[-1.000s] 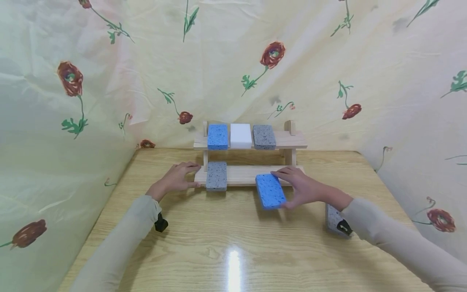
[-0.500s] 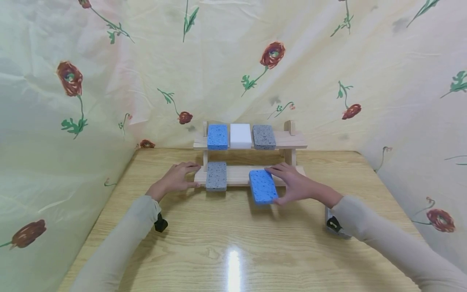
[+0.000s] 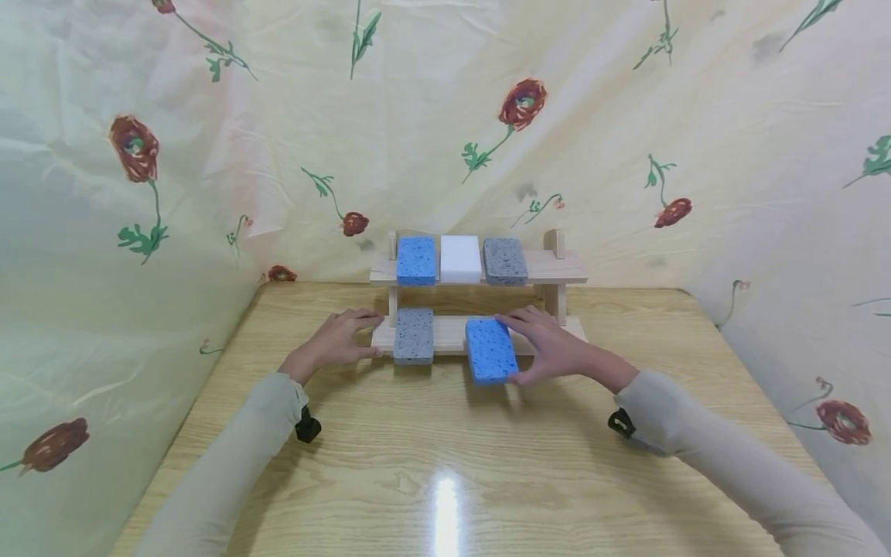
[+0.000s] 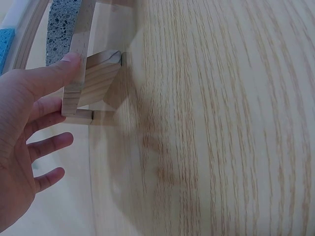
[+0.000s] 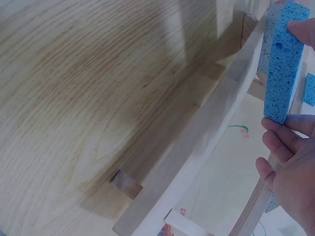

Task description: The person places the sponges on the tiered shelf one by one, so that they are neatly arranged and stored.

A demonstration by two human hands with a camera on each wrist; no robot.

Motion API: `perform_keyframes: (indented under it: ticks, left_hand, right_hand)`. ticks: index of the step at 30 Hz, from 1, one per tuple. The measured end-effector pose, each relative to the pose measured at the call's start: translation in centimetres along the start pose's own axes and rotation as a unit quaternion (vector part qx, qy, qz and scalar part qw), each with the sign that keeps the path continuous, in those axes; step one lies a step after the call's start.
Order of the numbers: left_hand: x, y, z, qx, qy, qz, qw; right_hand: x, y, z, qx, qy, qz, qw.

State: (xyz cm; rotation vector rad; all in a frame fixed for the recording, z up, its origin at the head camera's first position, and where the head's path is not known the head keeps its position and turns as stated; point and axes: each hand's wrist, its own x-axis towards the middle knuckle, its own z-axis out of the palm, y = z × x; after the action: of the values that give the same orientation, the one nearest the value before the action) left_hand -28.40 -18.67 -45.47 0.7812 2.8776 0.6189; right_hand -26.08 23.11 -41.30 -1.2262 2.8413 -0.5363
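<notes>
A two-tier wooden shelf stands at the back of the table. Its upper tier carries a blue sponge, a white sponge and a grey speckled sponge. Another grey sponge lies on the lower tier. My right hand grips a blue sponge by its right side, its back part over the lower tier. My left hand rests against the shelf's left end, the thumb on the board's front edge.
The shelf stands on a wooden table closed in by floral cloth at the back and both sides. A grey object lies under my right forearm. A bright glare spot shows near the front.
My right hand has carried the blue sponge leftward and back, from the table in front of the shelf onto the lower tier. The left hand has stayed put.
</notes>
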Motion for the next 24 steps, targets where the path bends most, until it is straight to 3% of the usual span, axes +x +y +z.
perform_keyframes:
  ticks: [24]
  left_hand:
    - [0.1,0.0,0.0,-0.002,-0.009,-0.01,0.9999]
  right_hand:
    - [1.8,-0.3,0.3,0.018,-0.001,0.016,1.0]
